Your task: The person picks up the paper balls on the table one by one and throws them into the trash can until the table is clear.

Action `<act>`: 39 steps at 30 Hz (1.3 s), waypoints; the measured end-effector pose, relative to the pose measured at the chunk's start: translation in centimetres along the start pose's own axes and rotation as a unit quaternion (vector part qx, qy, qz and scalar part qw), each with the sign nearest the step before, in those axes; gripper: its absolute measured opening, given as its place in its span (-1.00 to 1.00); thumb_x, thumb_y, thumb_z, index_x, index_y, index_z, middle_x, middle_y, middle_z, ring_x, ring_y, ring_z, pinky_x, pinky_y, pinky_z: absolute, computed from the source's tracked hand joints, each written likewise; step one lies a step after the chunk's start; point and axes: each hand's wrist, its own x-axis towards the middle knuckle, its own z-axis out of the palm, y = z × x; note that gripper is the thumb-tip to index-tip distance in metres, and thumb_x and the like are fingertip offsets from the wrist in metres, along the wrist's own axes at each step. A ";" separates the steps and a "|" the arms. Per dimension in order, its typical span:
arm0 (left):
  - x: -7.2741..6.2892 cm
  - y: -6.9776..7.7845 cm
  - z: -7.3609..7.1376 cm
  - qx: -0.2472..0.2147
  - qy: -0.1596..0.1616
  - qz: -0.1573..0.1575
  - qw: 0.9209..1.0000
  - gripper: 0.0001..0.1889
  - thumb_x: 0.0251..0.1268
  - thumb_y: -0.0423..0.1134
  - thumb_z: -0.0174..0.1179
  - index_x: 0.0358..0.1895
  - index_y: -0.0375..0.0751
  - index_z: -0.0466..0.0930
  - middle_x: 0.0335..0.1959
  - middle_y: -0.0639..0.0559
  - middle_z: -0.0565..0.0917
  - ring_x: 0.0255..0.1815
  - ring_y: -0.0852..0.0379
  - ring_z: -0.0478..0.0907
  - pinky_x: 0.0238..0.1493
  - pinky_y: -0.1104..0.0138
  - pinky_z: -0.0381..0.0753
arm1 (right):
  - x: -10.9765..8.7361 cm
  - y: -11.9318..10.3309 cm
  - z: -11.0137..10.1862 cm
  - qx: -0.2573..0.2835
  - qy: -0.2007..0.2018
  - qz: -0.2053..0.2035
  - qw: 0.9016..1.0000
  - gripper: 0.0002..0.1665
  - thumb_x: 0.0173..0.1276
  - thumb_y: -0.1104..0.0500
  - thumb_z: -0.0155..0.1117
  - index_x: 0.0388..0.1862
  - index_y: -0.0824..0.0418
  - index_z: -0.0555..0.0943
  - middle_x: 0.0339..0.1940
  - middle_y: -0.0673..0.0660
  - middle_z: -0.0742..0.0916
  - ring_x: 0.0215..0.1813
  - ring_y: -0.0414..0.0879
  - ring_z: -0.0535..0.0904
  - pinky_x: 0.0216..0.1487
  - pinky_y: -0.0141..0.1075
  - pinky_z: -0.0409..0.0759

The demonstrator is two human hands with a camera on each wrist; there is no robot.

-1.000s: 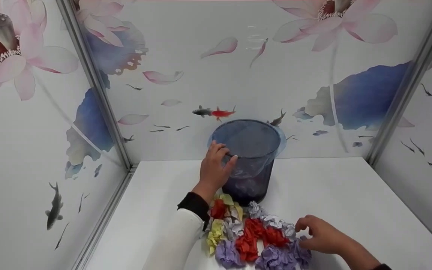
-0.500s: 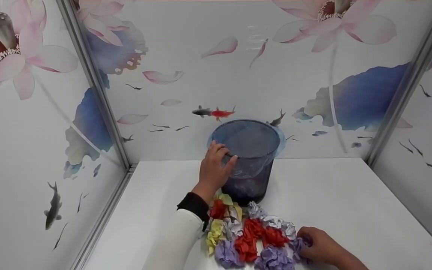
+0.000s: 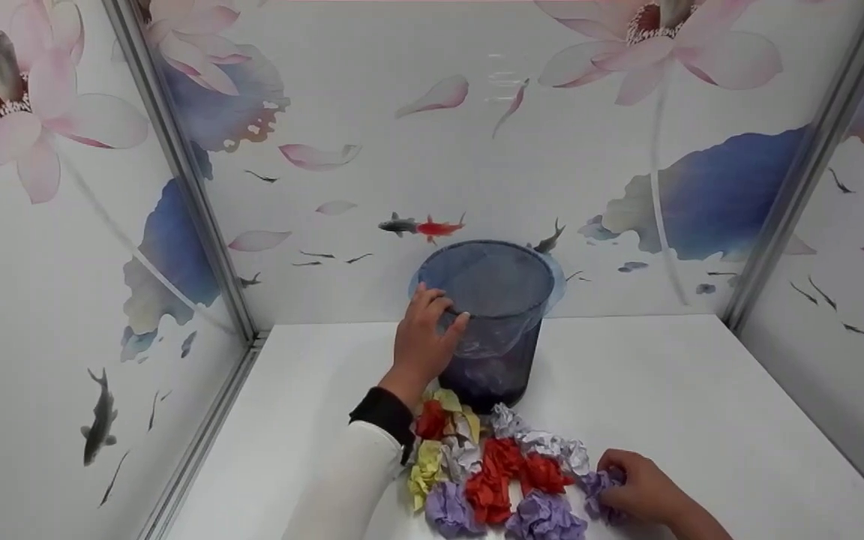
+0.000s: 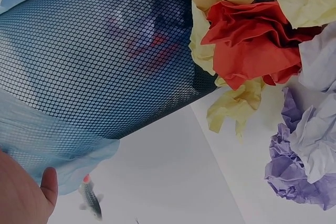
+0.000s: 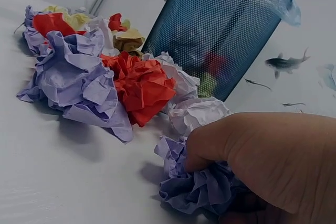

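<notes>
A dark mesh wastebasket [image 3: 488, 375] with a thin blue bag liner [image 3: 503, 334] folded over its rim stands upright at the back of the table. My left hand [image 3: 423, 337] holds the near-left rim, thumb and fingers bent at the edge; the left wrist view catches only part of that hand [image 4: 23, 195]. In front lies a heap of crumpled paper balls, among them a red one [image 3: 490, 495], a yellow one [image 3: 427, 472] and a white one [image 3: 462, 457]. At the right end, my right hand [image 3: 646, 491] grips a purple paper ball [image 5: 202, 187], partly covered by its fingers.
Colored crumpled paper shows dimly through the mesh inside the basket. White panels with printed flowers and fish enclose the white table [image 3: 649, 390] at the back and sides, with metal posts [image 3: 184, 165] at the corners. Other purple balls [image 3: 544, 517] lie near the front.
My right hand has come down onto the rightmost purple paper ball and closed its fingers round it. The ball has shifted slightly. My left hand stays at the basket rim.
</notes>
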 end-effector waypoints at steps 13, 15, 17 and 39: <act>-0.1 -0.6 0.2 0.006 0.001 -0.003 1.000 -0.46 0.52 0.28 0.03 0.12 -0.09 0.66 0.35 -0.02 0.53 0.68 -0.16 0.14 0.49 -0.04 0.43 | -0.1 0.6 0.3 0.031 0.020 0.022 0.999 -0.69 0.09 0.25 0.40 -0.14 0.19 0.61 -0.35 0.05 0.59 -0.28 -0.08 0.47 -0.32 -0.28 0.45; -0.2 -0.6 0.3 0.002 -0.001 -0.005 1.000 -0.46 0.52 0.28 0.03 0.13 -0.09 0.66 0.35 -0.02 0.53 0.69 -0.15 0.13 0.50 -0.03 0.42 | -0.1 0.8 0.2 0.041 0.016 0.019 0.999 -0.69 0.12 0.24 0.39 -0.12 0.20 0.61 -0.36 0.04 0.59 -0.29 -0.09 0.47 -0.33 -0.29 0.45; -0.2 -0.6 0.3 0.000 -0.002 -0.005 1.000 -0.46 0.52 0.28 0.03 0.13 -0.09 0.66 0.36 -0.03 0.53 0.69 -0.15 0.13 0.51 -0.03 0.40 | -0.2 1.0 0.1 0.053 0.013 0.015 0.998 -0.69 0.14 0.25 0.39 -0.11 0.21 0.61 -0.38 0.04 0.57 -0.31 -0.10 0.47 -0.34 -0.30 0.44; 0.1 -0.4 0.6 0.001 0.006 -0.001 1.000 -0.47 0.53 0.27 0.02 0.12 -0.10 0.66 0.36 -0.02 0.51 0.69 -0.14 0.12 0.50 -0.02 0.42 | -0.7 1.8 -0.3 0.117 0.030 0.051 0.991 -0.68 0.19 0.28 0.36 -0.06 0.27 0.59 -0.32 0.07 0.60 -0.25 -0.06 0.50 -0.33 -0.30 0.52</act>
